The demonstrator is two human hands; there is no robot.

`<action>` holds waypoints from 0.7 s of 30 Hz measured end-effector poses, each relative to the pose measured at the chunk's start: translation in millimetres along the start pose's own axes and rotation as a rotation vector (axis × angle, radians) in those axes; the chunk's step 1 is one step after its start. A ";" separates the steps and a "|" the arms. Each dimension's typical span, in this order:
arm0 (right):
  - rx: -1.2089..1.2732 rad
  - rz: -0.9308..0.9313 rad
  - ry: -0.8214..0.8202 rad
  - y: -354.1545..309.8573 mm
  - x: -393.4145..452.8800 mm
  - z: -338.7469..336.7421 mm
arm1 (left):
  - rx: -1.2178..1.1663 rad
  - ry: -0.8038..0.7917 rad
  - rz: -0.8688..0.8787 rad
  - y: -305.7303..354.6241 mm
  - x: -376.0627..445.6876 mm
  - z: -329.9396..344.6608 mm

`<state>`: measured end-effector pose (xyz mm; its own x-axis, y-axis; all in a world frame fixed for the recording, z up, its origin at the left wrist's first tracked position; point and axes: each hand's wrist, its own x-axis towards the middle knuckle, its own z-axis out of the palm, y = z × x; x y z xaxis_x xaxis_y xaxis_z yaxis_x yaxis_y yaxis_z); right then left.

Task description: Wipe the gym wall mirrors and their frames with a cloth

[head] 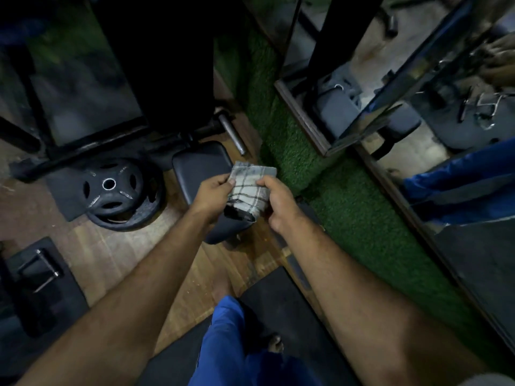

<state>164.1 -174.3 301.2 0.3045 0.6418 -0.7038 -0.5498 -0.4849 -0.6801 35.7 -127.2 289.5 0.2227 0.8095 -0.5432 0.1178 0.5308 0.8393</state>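
While both arms reach forward over the wooden floor, the left hand and right hand each pinch a side of a folded checked cloth, so both grips are closed on it, just left of the green turf strip. At three o'clock from the cloth stands the wall mirror in its brown frame, well apart from the hands; at nine o'clock a black weight plate lies on the floor.
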 end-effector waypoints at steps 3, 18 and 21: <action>0.050 -0.023 -0.032 -15.8 -52.5 -23.1 | -0.016 -0.020 0.054 20.0 -54.8 26.3; 0.404 -0.261 0.169 -43.1 -286.2 -170.0 | 0.497 -0.341 0.441 69.4 -274.9 137.1; 0.571 -0.272 0.132 -27.3 -323.7 -182.5 | 0.551 -0.510 0.478 79.2 -304.9 147.5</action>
<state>222.5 -477.3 510.2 0.5649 0.6008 -0.5657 -0.7555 0.1008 -0.6474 119.9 -368.9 524.9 0.7558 0.6333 -0.1664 0.3215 -0.1376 0.9368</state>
